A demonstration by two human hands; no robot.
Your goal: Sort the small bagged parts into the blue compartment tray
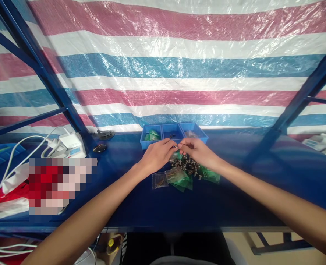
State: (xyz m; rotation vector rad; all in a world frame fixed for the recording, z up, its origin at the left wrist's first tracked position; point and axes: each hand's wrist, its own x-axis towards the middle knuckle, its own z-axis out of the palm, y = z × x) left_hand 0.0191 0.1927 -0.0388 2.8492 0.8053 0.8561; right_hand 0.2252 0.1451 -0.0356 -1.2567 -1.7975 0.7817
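Note:
My left hand [159, 152] and my right hand [198, 150] meet fingertip to fingertip over the middle of the table. Both are closed in a pinch, with something small between them that I cannot make out. Below them lies a pile of small dark metal parts [192, 166]. Green plastic bags [211, 175] lie at its right edge. Closer to me are more green bags [183, 181] and a clear little bag [159, 180] with thin brass-coloured pieces inside. Just behind the hands stands a blue bin with three compartments [144, 144], holding green bags on the left, a few dark bits in the middle and clear bags on the right.
The blue table [234, 206] runs between blue metal posts, a striped plastic sheet [179, 66] behind it. At left are a white power strip [73, 145] with cables, a black mouse-like object [99, 148] and a blurred-out red-and-white area. White items [321, 145] lie at far right.

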